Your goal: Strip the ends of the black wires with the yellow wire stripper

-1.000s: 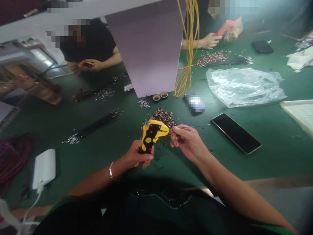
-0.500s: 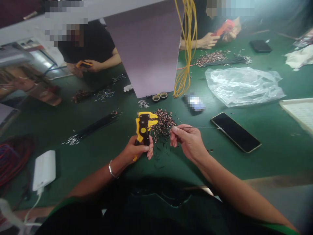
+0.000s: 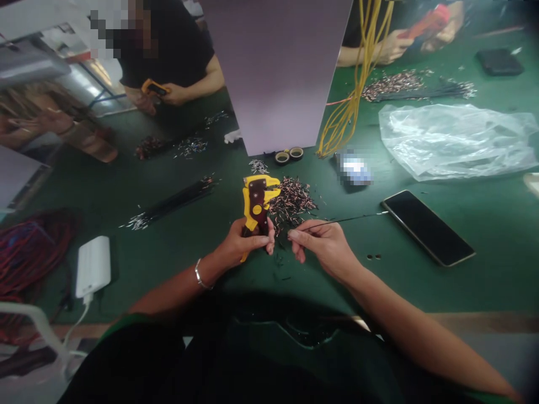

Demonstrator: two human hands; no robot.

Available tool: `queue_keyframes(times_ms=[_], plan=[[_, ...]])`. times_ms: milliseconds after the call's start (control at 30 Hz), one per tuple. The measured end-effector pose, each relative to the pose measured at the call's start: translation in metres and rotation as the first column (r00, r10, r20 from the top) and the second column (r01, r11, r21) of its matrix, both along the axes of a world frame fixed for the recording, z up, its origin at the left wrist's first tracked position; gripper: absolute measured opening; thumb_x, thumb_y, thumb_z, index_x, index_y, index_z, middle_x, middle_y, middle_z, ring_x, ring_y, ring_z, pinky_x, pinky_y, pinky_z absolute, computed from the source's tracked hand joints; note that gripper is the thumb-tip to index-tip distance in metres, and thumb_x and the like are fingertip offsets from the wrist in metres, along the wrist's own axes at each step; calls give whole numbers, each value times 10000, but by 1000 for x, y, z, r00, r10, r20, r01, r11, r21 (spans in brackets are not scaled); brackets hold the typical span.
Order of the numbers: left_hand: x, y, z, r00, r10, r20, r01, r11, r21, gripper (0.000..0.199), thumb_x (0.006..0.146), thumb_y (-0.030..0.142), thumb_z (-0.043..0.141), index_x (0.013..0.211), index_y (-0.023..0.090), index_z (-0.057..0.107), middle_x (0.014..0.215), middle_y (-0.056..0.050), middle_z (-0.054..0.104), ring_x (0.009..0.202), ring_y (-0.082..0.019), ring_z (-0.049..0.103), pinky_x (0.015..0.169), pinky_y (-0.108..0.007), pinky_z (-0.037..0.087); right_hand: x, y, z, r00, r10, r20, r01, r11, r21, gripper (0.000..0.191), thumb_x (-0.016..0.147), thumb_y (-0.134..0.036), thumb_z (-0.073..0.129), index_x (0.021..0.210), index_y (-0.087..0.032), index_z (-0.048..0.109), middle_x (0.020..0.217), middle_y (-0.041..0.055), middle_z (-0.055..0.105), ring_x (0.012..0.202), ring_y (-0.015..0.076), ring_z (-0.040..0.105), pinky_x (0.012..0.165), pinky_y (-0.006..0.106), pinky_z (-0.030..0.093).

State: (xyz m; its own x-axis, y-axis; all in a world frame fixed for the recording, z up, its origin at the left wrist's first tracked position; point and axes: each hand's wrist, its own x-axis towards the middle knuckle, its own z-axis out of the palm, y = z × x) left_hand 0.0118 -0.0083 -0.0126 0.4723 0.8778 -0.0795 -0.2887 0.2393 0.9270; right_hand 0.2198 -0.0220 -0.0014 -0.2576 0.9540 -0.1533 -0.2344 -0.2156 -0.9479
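Observation:
My left hand is wrapped round the handles of a yellow and black wire stripper, held upright with its jaws to the right. To its right, my right hand pinches a thin black wire, whose far end reaches out near the phone. The wire does not touch the stripper's jaws. Behind the hands lies a pile of short dark and copper-coloured scraps. A bundle of black wires with pale ends rests on the table to the left.
A phone and a plastic bag lie right. Two tape rolls sit by an upright panel with yellow wires beside it. A white power bank is left. Other people's hands work across the table.
The head view has shifted, so the table things appear further right. My right hand has moved slightly lower and closer to the stripper, with the wire still pinched.

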Motion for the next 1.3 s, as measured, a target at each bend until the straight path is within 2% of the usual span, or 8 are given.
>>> queue_keyframes(times_ms=[200,533,667,867,967,1100,1300], plan=[[0,-1,0,999,-14,-40,16,999,39,268,755,239,794,930,124,627,782,-21,618,627,-136,611,615,-320,547,-1,-1,-2,1000,-5,-5,5,1000,4,240,740,-332,810,609,-161,704,525,6,655,394,105,554,435,258,434],[1,-1,2,998,37,-58,-34,998,53,260,740,243,793,894,132,616,764,-20,611,598,-131,599,580,-313,537,0,-3,0,982,-177,-67,178,984,23,213,710,-314,825,608,-170,706,470,3,635,347,102,513,357,248,397],[0,3,4,998,51,-21,-50,998,44,268,732,222,788,921,129,623,773,-19,618,595,-132,601,575,-314,541,12,5,4,930,-356,-93,364,926,101,202,732,-281,811,604,-173,700,471,-3,623,354,102,518,346,244,390],[1,3,11,993,-121,-16,122,988,90,334,730,218,770,1030,117,661,1000,-131,703,738,-193,656,744,-396,542,7,1,2,900,-436,7,417,866,277,174,808,-302,760,686,-190,708,516,-16,628,397,104,536,386,253,437],[0,1,10,986,-166,13,165,984,59,372,732,242,764,1065,120,655,1085,-175,703,749,-214,662,752,-426,538,2,-5,3,889,-453,66,403,843,355,157,831,-295,734,711,-197,709,547,-15,633,425,108,547,414,262,453],[-2,-2,11,973,-227,29,226,973,41,407,727,252,768,1099,137,652,1085,-173,704,799,-234,665,800,-440,520,0,-9,5,874,-463,148,351,811,468,145,875,-286,685,754,-212,714,598,-10,641,463,115,560,464,285,472],[0,-5,15,964,-266,-25,267,962,52,396,735,293,762,1088,134,682,932,-128,701,816,-243,649,821,-428,495,0,-10,10,810,-546,215,268,670,692,146,879,-205,644,754,-225,716,617,6,673,510,135,598,530,306,501]])
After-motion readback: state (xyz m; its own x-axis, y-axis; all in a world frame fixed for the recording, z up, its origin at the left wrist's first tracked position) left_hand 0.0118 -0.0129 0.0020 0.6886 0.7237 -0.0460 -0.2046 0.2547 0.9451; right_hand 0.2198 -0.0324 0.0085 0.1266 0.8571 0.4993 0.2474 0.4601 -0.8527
